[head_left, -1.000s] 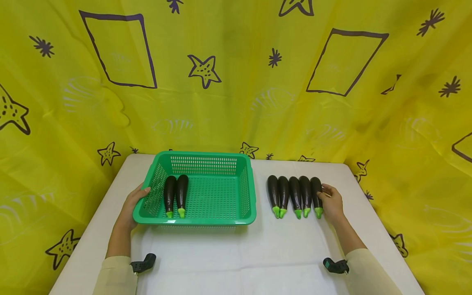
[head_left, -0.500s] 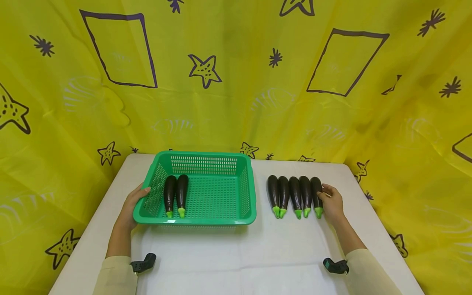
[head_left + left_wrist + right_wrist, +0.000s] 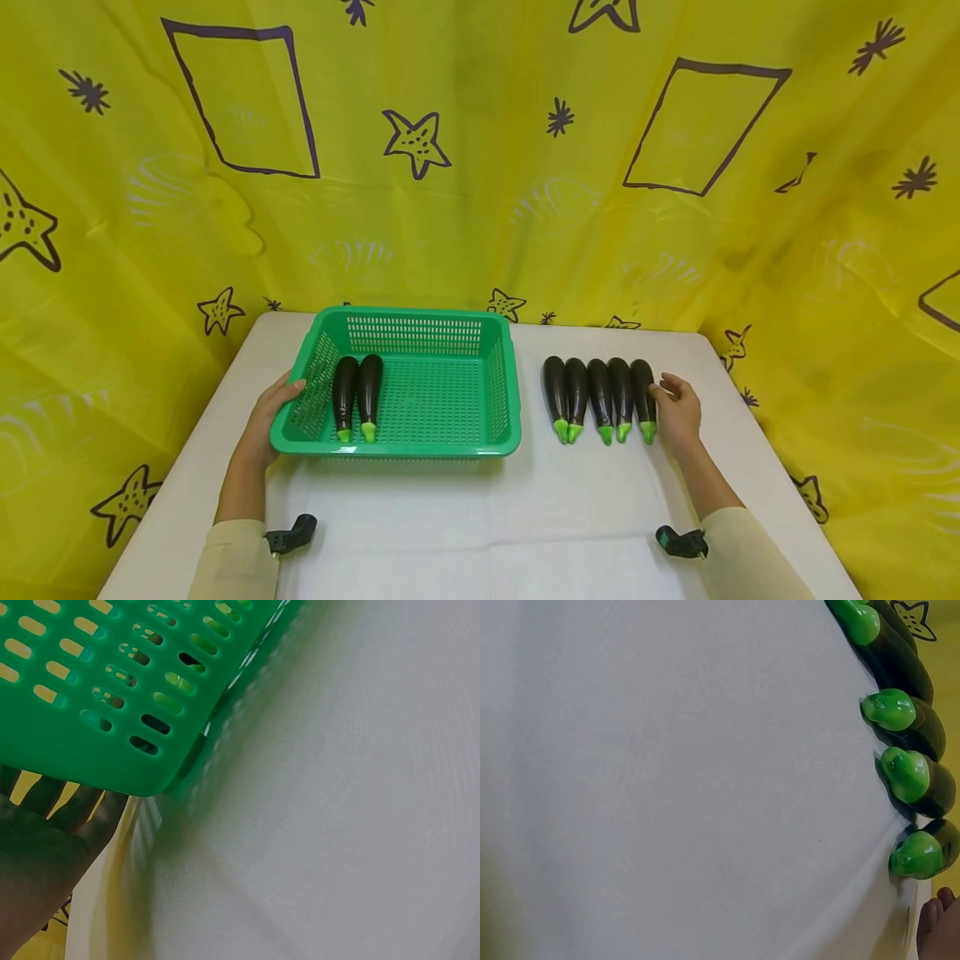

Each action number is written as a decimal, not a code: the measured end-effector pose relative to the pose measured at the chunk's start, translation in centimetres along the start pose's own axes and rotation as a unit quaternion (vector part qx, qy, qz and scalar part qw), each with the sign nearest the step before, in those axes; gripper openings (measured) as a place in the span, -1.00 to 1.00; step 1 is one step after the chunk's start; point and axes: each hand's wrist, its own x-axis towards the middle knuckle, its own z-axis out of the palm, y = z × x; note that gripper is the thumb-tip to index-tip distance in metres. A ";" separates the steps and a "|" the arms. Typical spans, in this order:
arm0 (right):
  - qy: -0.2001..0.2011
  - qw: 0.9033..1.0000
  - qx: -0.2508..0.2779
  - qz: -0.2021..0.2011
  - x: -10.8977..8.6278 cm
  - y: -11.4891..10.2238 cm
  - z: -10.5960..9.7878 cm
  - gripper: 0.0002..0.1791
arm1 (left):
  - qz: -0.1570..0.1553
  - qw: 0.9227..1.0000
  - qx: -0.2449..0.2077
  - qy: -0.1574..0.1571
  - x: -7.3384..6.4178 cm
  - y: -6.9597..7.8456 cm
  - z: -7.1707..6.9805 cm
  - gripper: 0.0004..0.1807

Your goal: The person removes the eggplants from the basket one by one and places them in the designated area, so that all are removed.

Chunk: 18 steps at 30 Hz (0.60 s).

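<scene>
A green plastic basket (image 3: 390, 450) stands on the left of the table, with two dark eggplants (image 3: 368, 392) side by side in its left part. My left hand (image 3: 262, 421) grips the basket's left rim, thumb over the top; in the left wrist view its fingers lie against the outside of the basket wall (image 3: 161, 776). Several more eggplants lie in a row to the right, green stems toward me. Beside the rightmost eggplant (image 3: 643, 396) is my right hand (image 3: 678, 414), fingers loose, thumb at the eggplant's side. Only fingertips (image 3: 930, 919) show in the right wrist view.
A white cloth (image 3: 480, 525) covers the table. Behind and at both sides hangs a yellow curtain (image 3: 480, 225) with drawn stars and frames. Each forearm carries a small black wrist camera (image 3: 292, 535).
My right hand has eased slightly away from the rightmost eggplant, its fingers loosening. The left hand, basket and eggplants stay where they were.
</scene>
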 end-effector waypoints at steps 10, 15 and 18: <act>0.039 0.999 0.003 -0.013 -0.6 -0.6 -0.1 -0.41 | -0.003 1.000 -0.002 0.001 0.0 0.0 0.0 -0.28; 0.035 0.999 0.009 -0.036 -1.1 -0.9 -0.2 -0.40 | -0.002 1.000 -0.001 0.001 0.0 0.1 0.0 -0.28; 0.036 0.997 0.010 -0.062 -1.3 -1.0 0.2 -0.43 | -0.002 1.000 -0.001 0.002 -0.1 0.1 0.0 -0.28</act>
